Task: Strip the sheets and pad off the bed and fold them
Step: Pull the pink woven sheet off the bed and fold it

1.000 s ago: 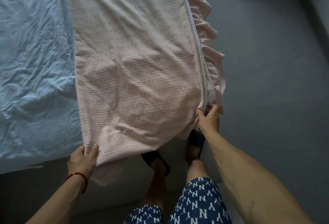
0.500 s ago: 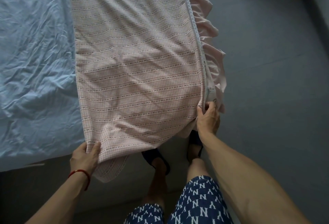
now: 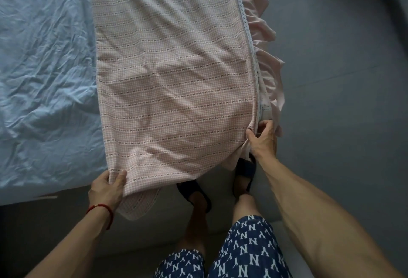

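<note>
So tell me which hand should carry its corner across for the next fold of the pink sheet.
Probably the right hand: it pinches the ruffled corner of the pink sheet hanging off the bed, free to swing over. The left hand grips the folded corner beside the blue sheet.

Both hands hold the pink sheet [image 3: 172,83] by its near corners: left hand [image 3: 107,189], right hand [image 3: 262,141]. A blue sheet [image 3: 44,79] lies left.

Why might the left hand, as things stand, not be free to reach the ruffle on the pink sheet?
Probably not free: the left hand grips the pink sheet's near corner, and the ruffle lies along the far side by the right hand.
</note>
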